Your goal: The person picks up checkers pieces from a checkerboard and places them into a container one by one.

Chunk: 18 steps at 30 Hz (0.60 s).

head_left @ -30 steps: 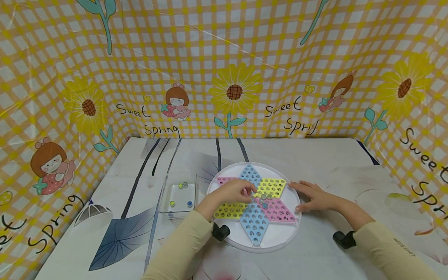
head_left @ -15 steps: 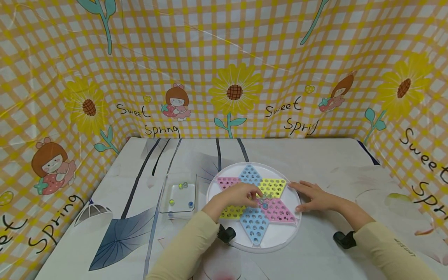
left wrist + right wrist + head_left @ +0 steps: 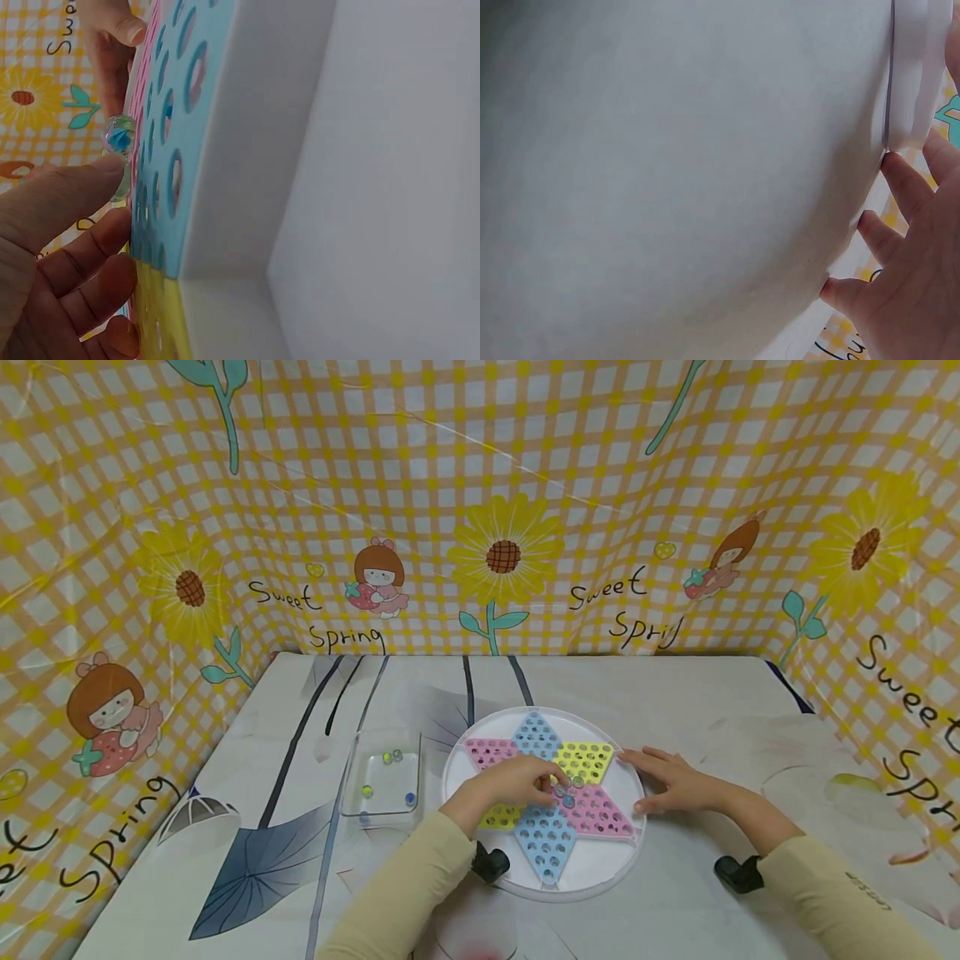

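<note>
While the left clear tray [image 3: 390, 781] holds marbles [image 3: 410, 798], your spread right hand [image 3: 678, 782] touches the Chinese-checkers board [image 3: 545, 839], your left hand [image 3: 513, 782] above, grip unclear.

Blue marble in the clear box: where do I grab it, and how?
I'd pinch the round sides of the blue marble and come straight down from above. It's a little ball with no handle, sitting near a corner, and the walls of the clear box stand around it, so coming in sideways would probably bump them.
</note>
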Each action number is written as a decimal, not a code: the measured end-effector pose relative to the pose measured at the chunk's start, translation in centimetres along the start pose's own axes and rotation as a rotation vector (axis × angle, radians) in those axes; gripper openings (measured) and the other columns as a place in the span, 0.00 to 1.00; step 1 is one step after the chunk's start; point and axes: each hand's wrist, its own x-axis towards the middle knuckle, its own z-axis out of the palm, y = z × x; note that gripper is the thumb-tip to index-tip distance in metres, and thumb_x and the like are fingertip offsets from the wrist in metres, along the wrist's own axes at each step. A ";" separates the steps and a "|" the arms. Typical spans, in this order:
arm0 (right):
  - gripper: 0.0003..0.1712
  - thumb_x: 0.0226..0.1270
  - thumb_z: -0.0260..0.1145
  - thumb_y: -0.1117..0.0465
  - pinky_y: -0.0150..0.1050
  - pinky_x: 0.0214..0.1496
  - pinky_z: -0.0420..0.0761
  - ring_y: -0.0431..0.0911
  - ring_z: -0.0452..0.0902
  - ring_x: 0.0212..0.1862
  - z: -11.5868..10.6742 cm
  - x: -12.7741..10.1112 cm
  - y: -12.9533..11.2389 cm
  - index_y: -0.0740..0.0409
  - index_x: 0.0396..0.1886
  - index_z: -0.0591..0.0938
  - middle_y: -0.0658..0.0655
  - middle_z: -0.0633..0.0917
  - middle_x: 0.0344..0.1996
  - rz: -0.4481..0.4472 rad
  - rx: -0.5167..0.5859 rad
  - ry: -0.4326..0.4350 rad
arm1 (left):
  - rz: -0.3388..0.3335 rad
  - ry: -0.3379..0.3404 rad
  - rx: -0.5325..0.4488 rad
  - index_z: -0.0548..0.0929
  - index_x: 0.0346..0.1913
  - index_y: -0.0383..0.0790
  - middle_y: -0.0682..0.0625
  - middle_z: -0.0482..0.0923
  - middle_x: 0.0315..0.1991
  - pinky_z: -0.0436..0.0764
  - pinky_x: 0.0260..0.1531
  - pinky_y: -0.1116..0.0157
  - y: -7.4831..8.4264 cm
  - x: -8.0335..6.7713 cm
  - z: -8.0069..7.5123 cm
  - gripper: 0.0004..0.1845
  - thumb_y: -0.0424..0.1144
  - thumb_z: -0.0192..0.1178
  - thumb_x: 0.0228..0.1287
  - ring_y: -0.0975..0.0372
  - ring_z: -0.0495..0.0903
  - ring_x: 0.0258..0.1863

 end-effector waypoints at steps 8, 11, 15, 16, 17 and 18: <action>0.48 0.50 0.68 0.45 0.73 0.55 0.47 0.72 0.43 0.64 -0.1 -0.1 -0.1 0.62 0.66 0.60 0.70 0.59 0.65 0.004 -0.012 -0.004 | 0.000 0.027 0.004 0.79 0.46 0.49 0.58 0.72 0.26 0.67 0.28 0.75 0.0 0.5 0.2 0.11 0.39 0.59 0.61 0.70 0.67 0.25; 0.48 0.51 0.68 0.45 0.73 0.55 0.47 0.72 0.43 0.64 -0.1 -0.1 0.0 0.62 0.66 0.59 0.70 0.59 0.65 0.001 -0.012 -0.006 | -0.015 0.043 -0.001 0.79 0.45 0.50 0.58 0.71 0.26 0.67 0.27 0.75 0.0 0.6 0.3 0.10 0.39 0.59 0.61 0.69 0.67 0.25; 0.47 0.50 0.69 0.46 0.73 0.55 0.46 0.72 0.43 0.64 -0.1 -0.1 0.1 0.62 0.65 0.60 0.70 0.60 0.65 -0.011 -0.009 0.000 | -0.033 0.059 0.003 0.79 0.44 0.51 0.58 0.71 0.25 0.67 0.26 0.75 0.1 0.6 0.4 0.09 0.40 0.59 0.61 0.69 0.68 0.25; 0.47 0.50 0.69 0.46 0.73 0.56 0.45 0.72 0.43 0.64 -0.1 -0.1 0.1 0.62 0.65 0.60 0.70 0.60 0.65 -0.014 -0.007 0.001 | -0.036 0.061 0.004 0.79 0.44 0.51 0.58 0.71 0.25 0.67 0.26 0.75 0.1 0.6 0.4 0.09 0.40 0.59 0.61 0.69 0.68 0.25; 0.47 0.50 0.69 0.46 0.73 0.56 0.44 0.72 0.43 0.64 -0.1 -0.1 0.1 0.63 0.65 0.60 0.70 0.60 0.65 -0.018 -0.004 0.002 | -0.038 0.064 0.008 0.79 0.44 0.51 0.58 0.71 0.25 0.67 0.26 0.75 0.1 0.6 0.4 0.09 0.40 0.59 0.61 0.69 0.68 0.25; 0.47 0.50 0.69 0.46 0.73 0.56 0.44 0.72 0.43 0.64 -0.1 -0.1 0.1 0.63 0.65 0.60 0.70 0.60 0.65 -0.018 -0.003 0.003 | -0.039 0.065 0.010 0.79 0.44 0.51 0.58 0.71 0.25 0.67 0.26 0.75 0.1 0.6 0.4 0.09 0.40 0.59 0.61 0.69 0.68 0.25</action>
